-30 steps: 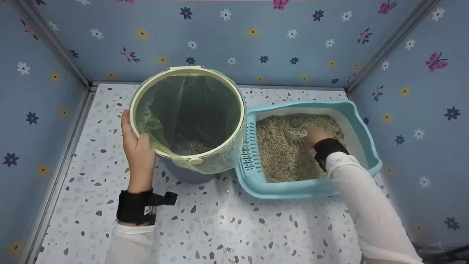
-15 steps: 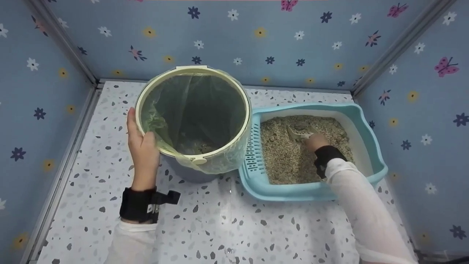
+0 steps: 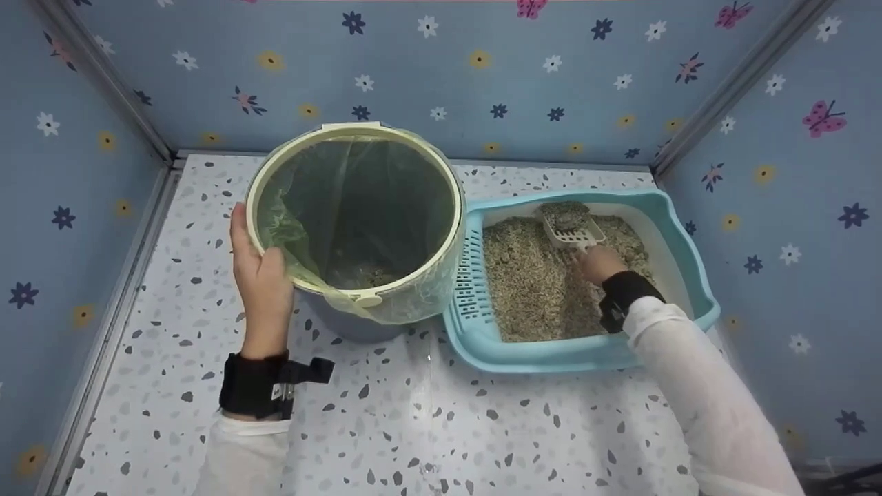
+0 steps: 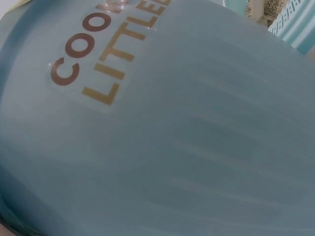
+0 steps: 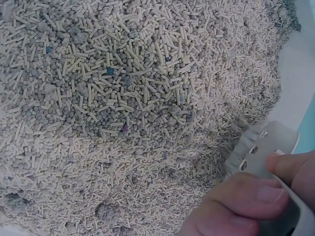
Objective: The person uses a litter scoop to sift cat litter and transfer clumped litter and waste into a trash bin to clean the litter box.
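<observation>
A blue-grey bin (image 3: pixel 351 220) with a cream rim and a green liner stands at the back left; its wall with gold lettering (image 4: pixel 157 128) fills the left wrist view. My left hand (image 3: pixel 260 282) grips its rim on the left side. Right of it sits a teal litter box (image 3: pixel 696 275) filled with pellet litter (image 5: pixel 128 113). My right hand (image 3: pixel 598 263) holds the handle of a white slotted scoop (image 3: pixel 572 227), lifted above the litter with a load on it. In the right wrist view the thumb and a finger pinch the scoop (image 5: pixel 268 147).
The speckled white floor (image 3: pixel 427 427) spreads toward me in front of both containers. Blue flowered walls (image 3: pixel 441 76) close in at the back, left and right. A slotted teal panel (image 3: pixel 468 282) of the litter box touches the bin.
My right hand has drawn the scoop out of the litter and raised it toward the back of the box, now loaded. The left hand has kept its hold on the bin.
</observation>
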A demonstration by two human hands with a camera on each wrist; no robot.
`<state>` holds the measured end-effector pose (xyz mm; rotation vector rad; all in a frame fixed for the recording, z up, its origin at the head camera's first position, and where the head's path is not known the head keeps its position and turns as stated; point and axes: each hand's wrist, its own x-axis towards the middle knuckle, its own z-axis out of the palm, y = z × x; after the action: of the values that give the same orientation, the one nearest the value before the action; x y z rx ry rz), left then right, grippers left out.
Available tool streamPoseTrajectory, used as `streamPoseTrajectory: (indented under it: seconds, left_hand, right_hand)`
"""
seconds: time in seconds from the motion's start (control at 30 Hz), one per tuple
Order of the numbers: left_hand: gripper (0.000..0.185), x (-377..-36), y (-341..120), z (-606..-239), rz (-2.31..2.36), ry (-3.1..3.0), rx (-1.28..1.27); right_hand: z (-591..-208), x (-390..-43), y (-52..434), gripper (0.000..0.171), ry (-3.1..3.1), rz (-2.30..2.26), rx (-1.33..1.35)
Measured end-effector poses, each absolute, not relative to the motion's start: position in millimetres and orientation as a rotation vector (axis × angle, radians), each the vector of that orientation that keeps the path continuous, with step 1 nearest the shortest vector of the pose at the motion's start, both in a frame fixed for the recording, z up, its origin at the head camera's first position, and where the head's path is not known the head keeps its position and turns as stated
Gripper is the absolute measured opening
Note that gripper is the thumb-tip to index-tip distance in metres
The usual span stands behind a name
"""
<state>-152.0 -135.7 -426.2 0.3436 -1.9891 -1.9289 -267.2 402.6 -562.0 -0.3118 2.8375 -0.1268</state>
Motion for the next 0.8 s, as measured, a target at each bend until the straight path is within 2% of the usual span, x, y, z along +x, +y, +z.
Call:
streamPoseTrajectory:
  seconds: [0.07, 0.1, 0.23, 0.33, 0.5, 0.8]
  left_hand:
    - [0.07, -151.9, -136.2, -426.4, -1.93, -1.995, 0.346]
    - [0.07, -152.0, -136.4, -426.3, -1.929, -1.998, 0.346]
    - [0.07, -151.8, -136.9, -426.1, -1.922, -2.017, 0.353]
    - [0.07, -151.8, -136.9, -426.1, -1.924, -2.017, 0.352]
    - [0.07, -151.2, -136.7, -427.4, -1.928, -1.997, 0.332]
    - [0.069, -151.0, -136.4, -427.6, -1.919, -2.004, 0.309]
  right_hand:
    - [-530.2, -252.4, 384.0, 0.063, 2.791, -0.203, -0.221]
    - [-530.6, -254.4, 385.1, 0.065, 2.774, -0.176, -0.193]
    - [-476.3, -233.2, 353.0, 0.054, 2.669, -0.294, 0.067]
    - [-455.1, -221.6, 342.5, 0.05, 2.664, -0.368, 0.05]
    - [-440.5, -209.6, 335.0, 0.049, 2.684, -0.366, -0.024]
    - [-436.4, -184.4, 337.5, 0.051, 2.76, -0.39, 0.004]
